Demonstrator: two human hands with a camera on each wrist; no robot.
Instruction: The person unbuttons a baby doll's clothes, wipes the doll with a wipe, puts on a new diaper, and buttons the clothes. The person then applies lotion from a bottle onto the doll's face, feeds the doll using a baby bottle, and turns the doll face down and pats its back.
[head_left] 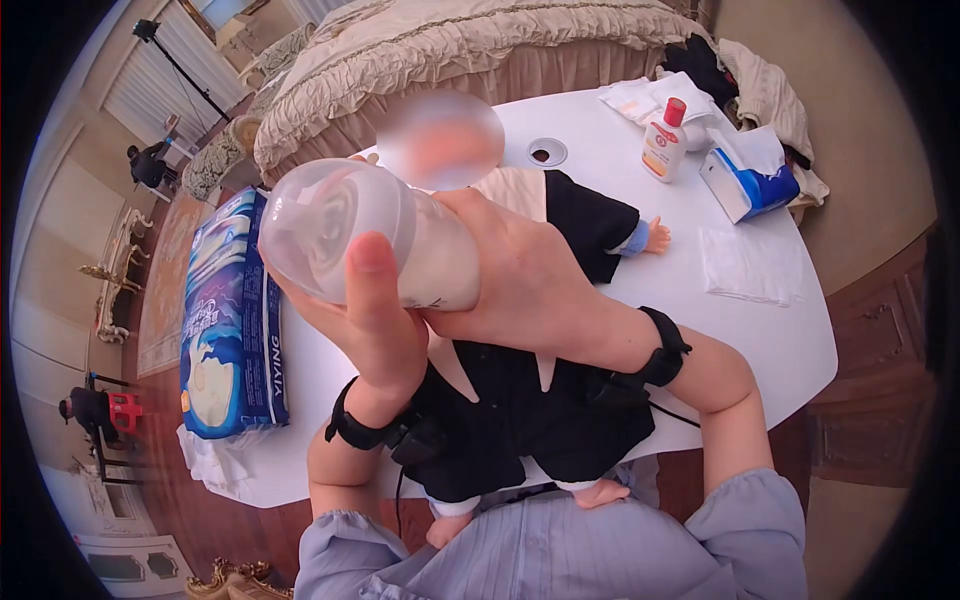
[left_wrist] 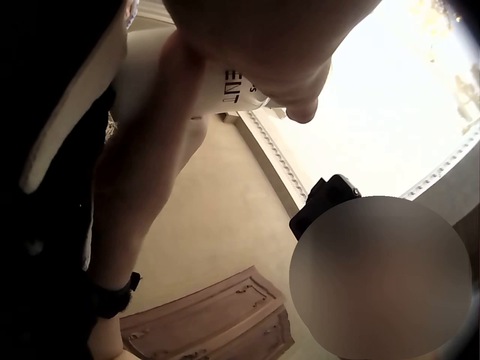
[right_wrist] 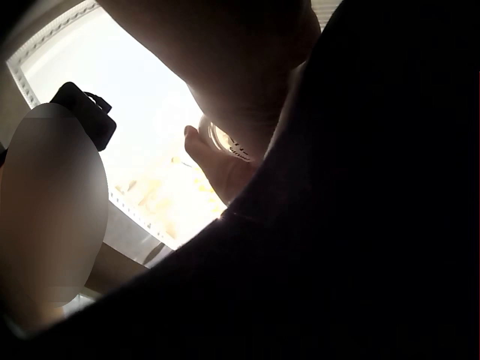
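Bottle [head_left: 447, 262] tilted, in the air above the doll [head_left: 590, 225]; left hand [head_left: 385, 335] and right hand [head_left: 530, 265] both wrapped round it. Likely light, firm-walled, a bit slippery, soft teat under the cap [head_left: 315, 225]; best held round the body

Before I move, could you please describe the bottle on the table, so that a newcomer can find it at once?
Look at the white table, then at its far right part. Just left of the blue-and-white tissue pack stands a white bottle with orange low on its label. Its bright red cap sets it apart.
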